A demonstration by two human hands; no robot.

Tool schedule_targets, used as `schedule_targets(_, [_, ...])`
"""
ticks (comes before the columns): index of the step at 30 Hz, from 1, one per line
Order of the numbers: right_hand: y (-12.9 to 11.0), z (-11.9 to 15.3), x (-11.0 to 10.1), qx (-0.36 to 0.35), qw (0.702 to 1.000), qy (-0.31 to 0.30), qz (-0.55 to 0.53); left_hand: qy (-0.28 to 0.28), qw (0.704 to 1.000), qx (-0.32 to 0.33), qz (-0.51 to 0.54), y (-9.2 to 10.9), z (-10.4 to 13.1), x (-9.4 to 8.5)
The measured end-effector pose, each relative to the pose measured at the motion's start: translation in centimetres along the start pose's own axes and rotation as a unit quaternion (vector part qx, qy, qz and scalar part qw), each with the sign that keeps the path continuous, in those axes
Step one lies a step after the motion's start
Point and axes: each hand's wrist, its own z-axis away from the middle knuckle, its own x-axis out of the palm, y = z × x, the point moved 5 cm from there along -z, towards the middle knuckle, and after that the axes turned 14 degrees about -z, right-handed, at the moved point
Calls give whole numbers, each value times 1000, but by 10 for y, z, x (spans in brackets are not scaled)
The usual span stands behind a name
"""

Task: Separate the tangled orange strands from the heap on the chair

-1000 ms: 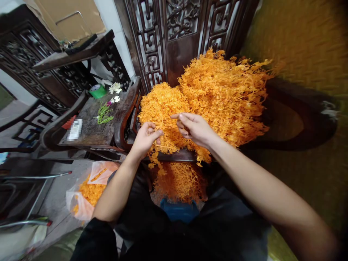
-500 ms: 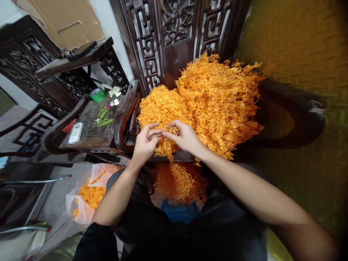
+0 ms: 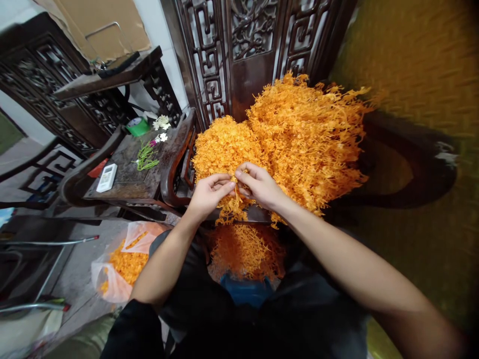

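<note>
White remote (image 3: 107, 177) lies on the table (image 3: 130, 182) far left. Your left hand (image 3: 208, 193) and right hand (image 3: 261, 186) meet, fingers pinching one orange sprig (image 3: 232, 203) at the front edge of the orange pile (image 3: 292, 139).

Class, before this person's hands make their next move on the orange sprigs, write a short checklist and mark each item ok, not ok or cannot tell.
1. Both hands on one sprig: left hand and right hand meet at a small orange sprig: ok.
2. Grip firm: fingertips pinched, pressure unseen: cannot tell.
3. Big orange pile resting on the dark wooden chair: ok.
4. Blue container sits below the hands with sprigs above it: ok.
5. Plastic bag on the floor open: ok.
</note>
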Motion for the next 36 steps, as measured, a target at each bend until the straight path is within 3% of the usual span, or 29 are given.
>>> schedule_targets(3, [3,1,0,-15,999,-5,39,30,999,-6,26,-3,-2,1])
schedule_targets(7, [-2,2,1,-85,986,4,146,70,997,34,8,1,-5,1])
schedule_targets(12, [-2,3,3,-39,998,-4,43,70,996,47,-8,2,-2,1])
schedule_targets(18, [-1,6,3,-59,995,19,77,45,997,50,28,6,6,3])
schedule_targets(21, [-8,-1,-16,-75,993,86,33,15,996,31,79,11,10,2])
schedule_targets(24, [-25,-8,-44,-109,979,167,-35,21,993,18,110,14,11,-8])
schedule_targets(27, [-31,-9,-42,-81,992,99,-23,56,993,-1,106,10,7,-18])
schedule_targets(31, [-18,8,-6,-39,992,-1,116,128,990,27,56,2,-1,-24])
schedule_targets(34, [-10,18,19,-47,953,-32,298,176,983,54,14,2,-3,-26])
schedule_targets(36, [-8,19,24,-43,924,-40,377,179,982,60,3,4,-2,-27])
